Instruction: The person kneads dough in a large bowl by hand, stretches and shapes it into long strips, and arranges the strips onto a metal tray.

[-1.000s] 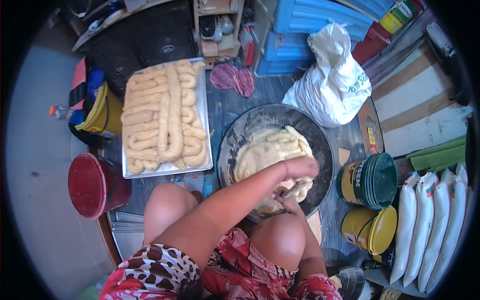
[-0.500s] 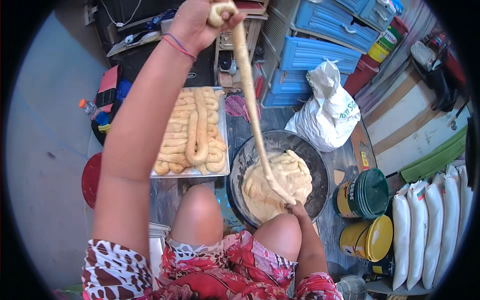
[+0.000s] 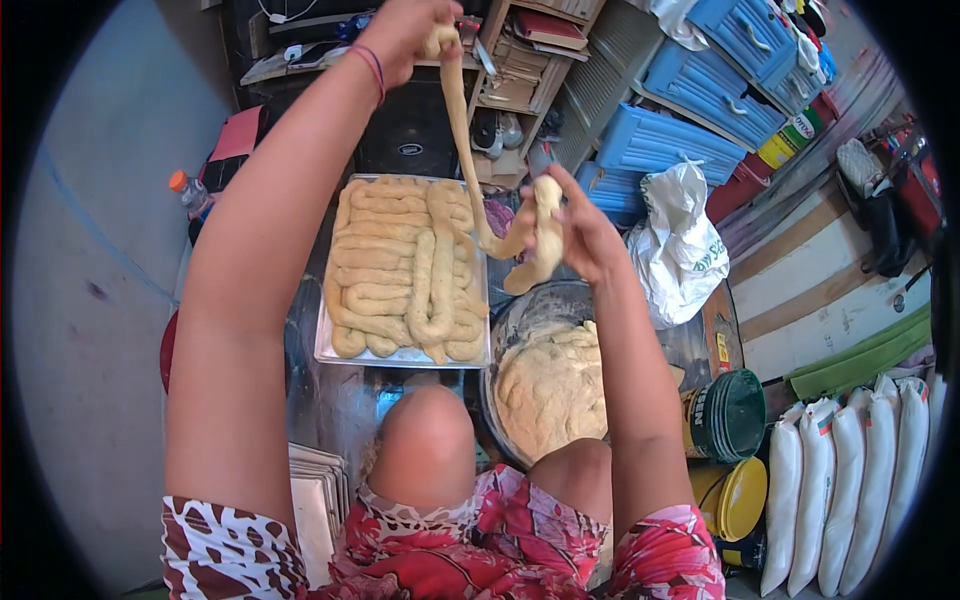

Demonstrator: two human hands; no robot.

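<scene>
My left hand (image 3: pixel 415 28) is raised high and grips the top end of a long rope of pale dough (image 3: pixel 462 150). The rope hangs down and curves to my right hand (image 3: pixel 570 232), which pinches its lower, thicker end above the pan. A wide dark pan (image 3: pixel 505 330) below holds a big mass of dough (image 3: pixel 548 385). Left of it, a metal tray (image 3: pixel 325 345) carries several finished dough ropes (image 3: pixel 405 270) laid side by side. My knees sit just under the pan and tray.
Blue plastic crates (image 3: pixel 690 110) and a white plastic bag (image 3: pixel 680 250) stand at the back right. Green (image 3: pixel 735 415) and yellow (image 3: pixel 740 497) lidded tins and white sacks (image 3: pixel 850 480) line the right. A bottle (image 3: pixel 190 195) and a red round lid (image 3: pixel 167 350) lie left. Stacked trays (image 3: pixel 320 500) rest by my left thigh.
My left hand pulled a dough rope up out of the pan and stays high. My right hand has risen from the pan with the rope's lower end, so the rope now sags between them.
</scene>
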